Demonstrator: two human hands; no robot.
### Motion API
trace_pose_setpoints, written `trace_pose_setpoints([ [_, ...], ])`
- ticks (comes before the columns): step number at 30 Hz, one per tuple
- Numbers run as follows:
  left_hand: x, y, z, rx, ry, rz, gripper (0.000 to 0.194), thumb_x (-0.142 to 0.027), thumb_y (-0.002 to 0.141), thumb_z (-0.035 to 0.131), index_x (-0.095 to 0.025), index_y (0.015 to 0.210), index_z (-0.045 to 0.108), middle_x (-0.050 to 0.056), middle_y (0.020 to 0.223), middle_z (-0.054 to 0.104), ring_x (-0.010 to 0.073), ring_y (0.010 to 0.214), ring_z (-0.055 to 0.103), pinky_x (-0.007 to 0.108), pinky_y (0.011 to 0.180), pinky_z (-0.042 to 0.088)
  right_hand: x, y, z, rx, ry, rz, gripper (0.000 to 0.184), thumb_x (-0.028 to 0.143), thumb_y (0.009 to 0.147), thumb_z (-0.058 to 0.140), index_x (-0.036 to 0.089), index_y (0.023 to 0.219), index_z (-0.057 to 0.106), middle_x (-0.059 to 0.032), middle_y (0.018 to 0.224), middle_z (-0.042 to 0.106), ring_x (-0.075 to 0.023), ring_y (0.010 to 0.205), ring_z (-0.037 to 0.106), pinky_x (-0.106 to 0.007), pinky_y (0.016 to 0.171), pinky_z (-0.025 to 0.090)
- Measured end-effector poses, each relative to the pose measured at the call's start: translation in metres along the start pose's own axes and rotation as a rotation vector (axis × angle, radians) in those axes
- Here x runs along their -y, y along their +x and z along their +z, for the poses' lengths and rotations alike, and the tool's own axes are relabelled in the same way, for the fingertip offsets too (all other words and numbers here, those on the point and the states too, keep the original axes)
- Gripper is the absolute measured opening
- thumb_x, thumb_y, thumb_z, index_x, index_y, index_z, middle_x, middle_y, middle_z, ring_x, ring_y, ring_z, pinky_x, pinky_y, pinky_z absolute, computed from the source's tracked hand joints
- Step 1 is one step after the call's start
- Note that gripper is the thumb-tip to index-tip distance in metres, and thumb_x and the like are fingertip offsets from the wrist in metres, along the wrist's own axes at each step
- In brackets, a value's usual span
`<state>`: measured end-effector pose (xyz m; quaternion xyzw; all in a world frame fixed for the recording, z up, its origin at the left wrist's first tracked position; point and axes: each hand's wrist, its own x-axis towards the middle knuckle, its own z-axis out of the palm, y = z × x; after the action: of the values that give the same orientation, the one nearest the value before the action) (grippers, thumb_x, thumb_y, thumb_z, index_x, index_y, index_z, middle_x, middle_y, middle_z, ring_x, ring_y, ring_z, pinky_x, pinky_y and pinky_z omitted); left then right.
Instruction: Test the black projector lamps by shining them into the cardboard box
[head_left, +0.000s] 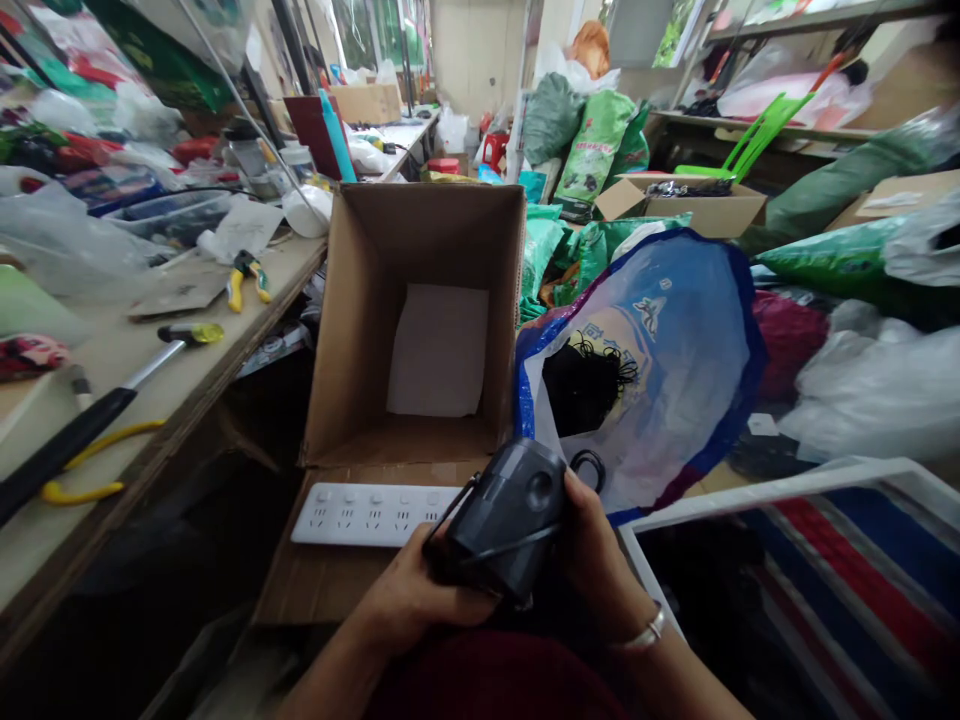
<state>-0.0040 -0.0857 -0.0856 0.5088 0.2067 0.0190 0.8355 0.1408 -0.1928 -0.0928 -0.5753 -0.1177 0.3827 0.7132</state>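
Note:
Both my hands hold a dark grey plastic device [504, 520] with a thin black cord running across it. My left hand [405, 585] cups it from below on the left, and my right hand [592, 540] grips its right side. Just below and left of the device, a white multi-socket power strip [367, 513] lies on the flap of an open cardboard box [352, 330]. A white sheet [439, 350] lies on the box's floor. To the right, a blue-and-white woven bag [660, 370] holds black cables [581, 385].
On the left, a long wooden workbench [150, 400] holds a large screwdriver, yellow-handled pliers and cluttered bags. Green sacks [596, 165] and another cardboard box [682, 205] stand behind. At lower right is a white-framed crate [757, 495] with striped fabric.

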Motion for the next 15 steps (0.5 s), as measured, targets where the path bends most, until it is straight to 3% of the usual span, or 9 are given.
trace_pose_setpoints([
  [3,0.0,-0.004,0.003,-0.008,0.037,-0.026,0.026,-0.016,0.047,0.077,-0.014,0.073,0.072,0.002,0.063,0.065,0.0172,0.059,0.056,0.026,0.057,0.043,0.004,0.0,0.008,0.057,0.192,0.222,0.044,0.059,0.072,0.054,0.018,0.079,0.066,-0.0041,0.072,0.069,-0.0218,0.069,0.064,-0.034,0.069,0.055],
  [6,-0.007,-0.007,0.016,0.03,0.096,-0.032,0.014,-0.017,0.052,0.073,-0.013,0.066,0.074,0.005,0.062,0.068,0.0187,0.058,0.058,0.029,0.059,0.046,0.001,0.002,0.008,0.139,0.324,0.448,0.049,0.058,0.08,0.045,0.015,0.076,0.067,-0.007,0.074,0.07,-0.0222,0.072,0.067,-0.034,0.073,0.056],
  [8,-0.016,-0.01,0.021,-0.028,0.073,-0.013,0.011,-0.017,0.052,0.071,-0.015,0.063,0.074,0.003,0.059,0.066,0.0171,0.056,0.057,0.028,0.058,0.046,-0.003,0.004,0.0,0.207,0.247,0.393,0.051,0.059,0.084,0.041,0.016,0.087,0.068,-0.0076,0.085,0.071,-0.0228,0.084,0.067,-0.034,0.077,0.055],
  [10,-0.027,-0.016,0.02,-0.101,0.049,0.024,0.014,-0.016,0.05,0.073,-0.016,0.064,0.074,0.001,0.056,0.065,0.0151,0.053,0.056,0.026,0.056,0.046,-0.006,0.004,-0.015,0.284,0.055,0.226,0.046,0.057,0.082,0.052,0.019,0.105,0.066,-0.006,0.102,0.069,-0.0228,0.097,0.064,-0.034,0.082,0.053],
  [12,-0.038,-0.023,0.013,-0.164,0.062,0.069,0.017,-0.015,0.048,0.074,-0.016,0.065,0.073,0.0,0.057,0.066,0.0144,0.053,0.056,0.024,0.053,0.046,-0.008,0.002,-0.029,0.399,-0.113,0.119,0.054,0.05,0.067,0.072,0.021,0.112,0.063,-0.0049,0.107,0.067,-0.0236,0.099,0.062,-0.034,0.083,0.052],
  [15,-0.051,-0.034,-0.003,-0.293,0.086,0.152,0.023,-0.015,0.049,0.076,-0.016,0.072,0.073,0.002,0.064,0.07,0.0174,0.057,0.062,0.024,0.053,0.05,-0.012,-0.004,-0.043,0.641,-0.242,0.098,0.063,0.037,0.043,0.087,0.019,0.101,0.068,-0.002,0.087,0.07,-0.0222,0.079,0.065,-0.032,0.071,0.054],
])
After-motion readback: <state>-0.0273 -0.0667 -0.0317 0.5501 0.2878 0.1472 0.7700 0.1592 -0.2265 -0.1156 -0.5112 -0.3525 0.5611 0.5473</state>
